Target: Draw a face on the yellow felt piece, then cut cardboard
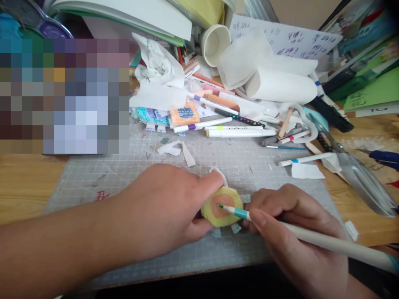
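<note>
My left hand (174, 203) pinches the left edge of a small yellow craft piece (236, 202) with an orange centre. Short pale tabs with teal marks stick out around the piece's rim. My right hand (289, 224) is closed around a white felt-tip marker (330, 241) with a teal band, its tip at the orange centre. A small dark outline shows by the tip. Both hands are low over the grey gridded cutting mat (131, 170). The fingers under the piece are hidden.
Markers (240, 133), a paper roll (280, 85) and a paper cup (215, 45) crowd the back. Behind my left hand lie an orange-edged piece (184, 113) and paper scraps (176, 149). Scissors (361, 174) lie at right. A blurred patch covers the upper left.
</note>
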Demonstrator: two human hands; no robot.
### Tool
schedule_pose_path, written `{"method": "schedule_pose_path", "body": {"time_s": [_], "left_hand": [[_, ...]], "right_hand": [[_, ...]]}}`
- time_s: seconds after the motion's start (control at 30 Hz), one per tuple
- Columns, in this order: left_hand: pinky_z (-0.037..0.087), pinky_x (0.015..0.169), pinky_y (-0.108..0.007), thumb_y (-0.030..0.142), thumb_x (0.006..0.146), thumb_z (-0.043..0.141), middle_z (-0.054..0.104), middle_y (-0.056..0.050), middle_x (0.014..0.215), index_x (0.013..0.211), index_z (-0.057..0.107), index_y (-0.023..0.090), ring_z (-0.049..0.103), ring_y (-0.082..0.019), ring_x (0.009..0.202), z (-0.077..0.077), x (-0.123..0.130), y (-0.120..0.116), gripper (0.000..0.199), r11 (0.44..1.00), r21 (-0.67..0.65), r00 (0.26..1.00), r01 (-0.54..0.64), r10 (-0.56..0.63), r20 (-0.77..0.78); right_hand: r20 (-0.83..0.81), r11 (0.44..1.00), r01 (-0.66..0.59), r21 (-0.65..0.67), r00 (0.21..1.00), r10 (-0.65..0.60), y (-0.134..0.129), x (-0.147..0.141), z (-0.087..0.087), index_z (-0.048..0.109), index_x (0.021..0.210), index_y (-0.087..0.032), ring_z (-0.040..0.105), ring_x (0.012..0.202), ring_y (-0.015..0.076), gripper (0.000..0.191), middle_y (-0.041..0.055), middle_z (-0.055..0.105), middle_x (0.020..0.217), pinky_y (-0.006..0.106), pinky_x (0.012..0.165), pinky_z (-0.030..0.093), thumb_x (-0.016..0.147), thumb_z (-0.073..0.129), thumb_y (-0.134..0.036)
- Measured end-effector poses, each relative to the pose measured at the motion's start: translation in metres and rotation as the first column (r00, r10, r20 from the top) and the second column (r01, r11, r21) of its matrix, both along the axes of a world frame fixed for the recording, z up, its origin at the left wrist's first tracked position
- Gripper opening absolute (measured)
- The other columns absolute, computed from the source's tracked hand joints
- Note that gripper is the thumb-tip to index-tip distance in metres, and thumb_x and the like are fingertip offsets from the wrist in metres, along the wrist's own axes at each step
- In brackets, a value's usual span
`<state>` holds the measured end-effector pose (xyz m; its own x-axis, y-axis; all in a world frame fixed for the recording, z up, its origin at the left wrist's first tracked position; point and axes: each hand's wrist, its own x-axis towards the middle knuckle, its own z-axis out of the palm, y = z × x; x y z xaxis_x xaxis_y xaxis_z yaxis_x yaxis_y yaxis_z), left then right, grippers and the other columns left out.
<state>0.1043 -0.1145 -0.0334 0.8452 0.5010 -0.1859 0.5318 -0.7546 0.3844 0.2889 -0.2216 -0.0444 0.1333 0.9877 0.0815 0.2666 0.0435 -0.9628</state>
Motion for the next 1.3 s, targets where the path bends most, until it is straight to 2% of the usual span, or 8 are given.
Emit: {"method": "schedule_pose_path", "body": {"time_s": [0.2, 0.4, 0.6, 0.73, 0.87, 1.07, 1.3], "left_hand": [[0.022, 0.046, -0.028, 0.051, 0.079, 0.058, 0.060, 0.007, 0.062, 0.096, 0.048, 0.030, 0.056, -0.017, 0.052, 0.001, 0.000, 0.000, 0.029, 1.000, -0.005, 1.000, 0.005, -0.005, -0.011], [0.023, 0.046, -0.028, 0.054, 0.078, 0.059, 0.060, 0.006, 0.062, 0.097, 0.050, 0.030, 0.055, -0.017, 0.052, 0.001, 0.000, 0.000, 0.032, 1.000, -0.013, 1.000, -0.007, 0.007, -0.007], [0.025, 0.046, -0.029, 0.048, 0.083, 0.055, 0.062, 0.003, 0.065, 0.099, 0.049, 0.029, 0.059, -0.020, 0.055, 0.004, 0.001, 0.000, 0.025, 0.999, -0.051, 1.000, 0.016, -0.017, -0.027], [0.025, 0.046, -0.028, 0.051, 0.076, 0.060, 0.062, 0.004, 0.064, 0.099, 0.050, 0.031, 0.058, -0.019, 0.054, 0.003, 0.000, 0.000, 0.032, 0.999, -0.044, 1.000, -0.011, 0.010, -0.024], [0.029, 0.049, -0.028, 0.047, 0.081, 0.056, 0.065, 0.003, 0.070, 0.107, 0.049, 0.031, 0.062, -0.021, 0.059, 0.004, 0.000, 0.001, 0.032, 0.997, -0.083, 0.999, 0.000, -0.004, -0.048], [0.030, 0.049, -0.028, 0.045, 0.081, 0.057, 0.065, 0.002, 0.070, 0.111, 0.049, 0.030, 0.061, -0.021, 0.059, 0.005, 0.001, 0.001, 0.034, 0.997, -0.074, 0.998, 0.001, -0.005, -0.055], [0.028, 0.047, -0.027, 0.049, 0.081, 0.057, 0.065, 0.003, 0.067, 0.105, 0.049, 0.030, 0.061, -0.020, 0.056, 0.005, 0.000, 0.002, 0.032, 0.998, -0.068, 1.000, 0.016, -0.017, -0.023]], "right_hand": [[0.113, 1.000, -0.010, 0.014, 0.994, 0.008, 0.001, -0.002, 0.002, 0.053, 0.077, -0.026, 0.060, 0.053, 0.0152, 0.015, -0.0033, 0.060, 0.063, 0.026, 0.046, 0.046, 0.084, 0.063, -0.019], [0.067, 0.999, -0.017, 0.037, 0.998, 0.015, 0.000, -0.001, 0.000, 0.052, 0.076, -0.025, 0.057, 0.052, 0.0151, 0.015, -0.0038, 0.057, 0.060, 0.027, 0.046, 0.045, 0.086, 0.061, -0.017], [0.045, 1.000, -0.012, 0.009, 0.999, 0.012, -0.002, 0.000, -0.001, 0.052, 0.075, -0.025, 0.056, 0.055, 0.0158, 0.017, -0.0030, 0.056, 0.061, 0.029, 0.049, 0.044, 0.087, 0.061, -0.016], [-0.114, 1.000, 0.002, 0.002, 0.993, -0.002, 0.000, 0.002, -0.003, 0.054, 0.076, -0.024, 0.054, 0.055, 0.0159, 0.016, -0.0027, 0.055, 0.061, 0.030, 0.050, 0.042, 0.088, 0.059, -0.017], [-0.221, 0.999, 0.054, -0.006, 0.974, -0.054, 0.001, 0.007, -0.004, 0.055, 0.076, -0.024, 0.050, 0.057, 0.0148, 0.016, -0.0027, 0.054, 0.062, 0.028, 0.051, 0.038, 0.089, 0.059, -0.015], [-0.059, 1.000, -0.003, 0.006, 0.998, 0.003, -0.001, 0.009, -0.001, 0.053, 0.075, -0.023, 0.051, 0.055, 0.0142, 0.017, -0.0027, 0.055, 0.062, 0.027, 0.049, 0.039, 0.088, 0.059, -0.014], [0.009, 1.000, -0.005, 0.007, 1.000, 0.005, 0.002, 0.008, -0.002, 0.053, 0.076, -0.024, 0.054, 0.054, 0.0155, 0.016, -0.0032, 0.056, 0.061, 0.028, 0.047, 0.040, 0.086, 0.062, -0.017]]}}
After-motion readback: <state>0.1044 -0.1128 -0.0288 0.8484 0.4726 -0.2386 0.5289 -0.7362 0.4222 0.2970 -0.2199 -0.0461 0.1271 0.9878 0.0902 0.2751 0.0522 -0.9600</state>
